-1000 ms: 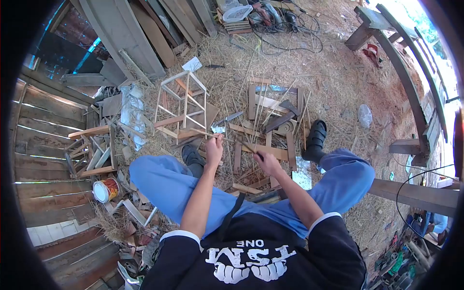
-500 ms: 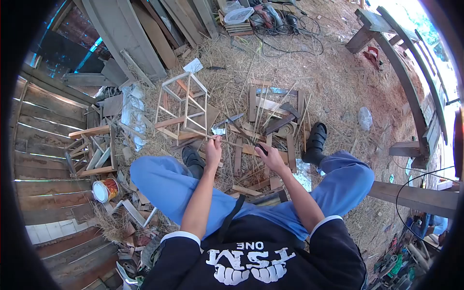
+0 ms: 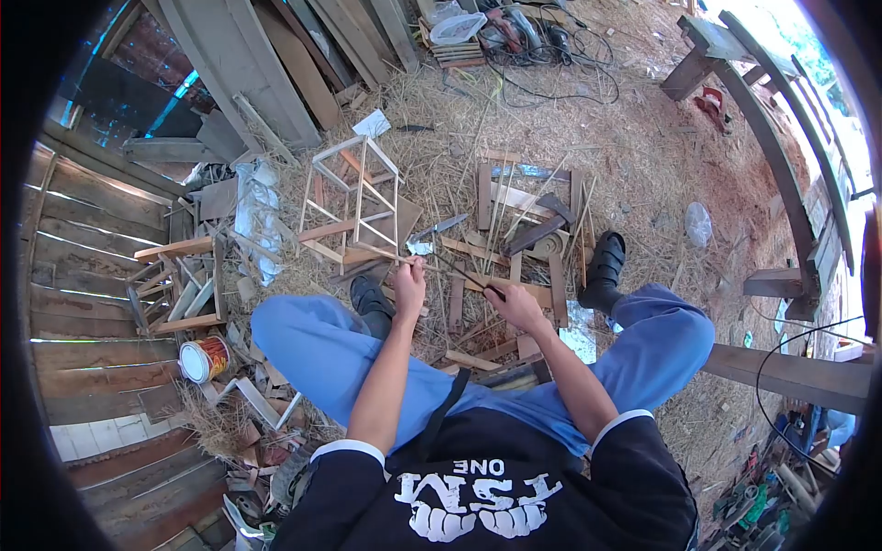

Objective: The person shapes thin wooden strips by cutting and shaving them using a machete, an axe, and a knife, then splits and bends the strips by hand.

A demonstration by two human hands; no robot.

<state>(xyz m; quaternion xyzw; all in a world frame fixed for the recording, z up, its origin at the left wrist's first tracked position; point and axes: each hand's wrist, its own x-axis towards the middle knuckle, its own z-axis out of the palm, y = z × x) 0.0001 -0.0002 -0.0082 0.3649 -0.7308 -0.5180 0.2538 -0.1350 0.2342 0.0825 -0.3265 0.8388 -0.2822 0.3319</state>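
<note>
My left hand (image 3: pixel 410 283) is closed around a thin strip of wood (image 3: pixel 378 251), its fingers pinched together. In my right hand (image 3: pixel 518 307) is a knife (image 3: pixel 470 277) with a dark handle. Its long narrow blade points up and left, across or close to the strip; contact between them is hard to make out. Just beyond my left hand stands a small open frame of pale wooden sticks (image 3: pixel 396 204). A broad blade (image 3: pixel 448 223) lies on the straw beyond my hands.
A dark T-shaped tool (image 3: pixel 536 233) and several wood pieces (image 3: pixel 558 290) lie between my feet. At left are a paint bucket (image 3: pixel 203 359) and a wooden stool-like frame (image 3: pixel 186 321). Power tools with cords (image 3: pixel 520 35) lie at the back. A long timber frame (image 3: pixel 772 151) stands at right.
My right hand and the knife have shifted slightly down and toward me, and the blade now looks thinner from this angle. My left hand keeps hold of the strip in nearly the same place.
</note>
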